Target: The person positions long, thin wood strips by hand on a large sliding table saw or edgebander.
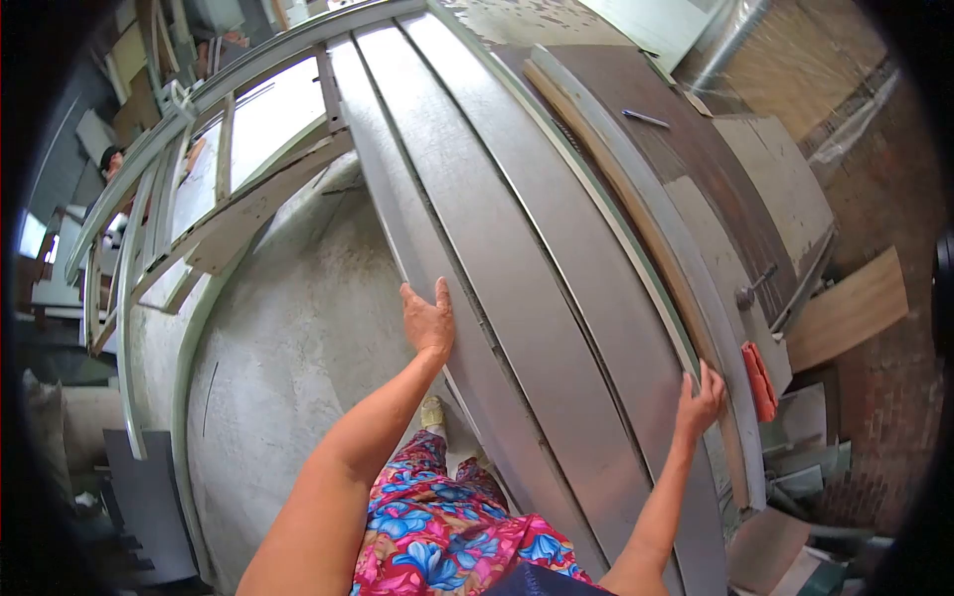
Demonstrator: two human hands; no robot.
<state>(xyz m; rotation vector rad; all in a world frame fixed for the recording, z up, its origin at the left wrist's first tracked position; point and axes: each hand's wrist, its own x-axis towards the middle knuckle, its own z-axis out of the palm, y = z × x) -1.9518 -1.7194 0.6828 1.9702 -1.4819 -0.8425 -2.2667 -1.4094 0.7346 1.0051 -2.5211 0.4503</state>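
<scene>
Three long grey metal strips (542, 258), with dark gaps between them, run from the far top to my front, side by side on a support. My left hand (427, 320) is at the outer edge of the left strip, thumb on top and fingers along the side. At the right strip's outer edge is my right hand (702, 399), its thumb and bent fingers about the rim. The undersides of the strips are hidden, as are some fingertips.
To the right lie a wooden bar (636, 214), a blue pen (646, 118), a hammer (757, 288) and a red cloth (758, 381). A metal frame (227, 149) stands at left. Another person (111, 159) is partly visible beyond it. Scrap boards lie at lower right.
</scene>
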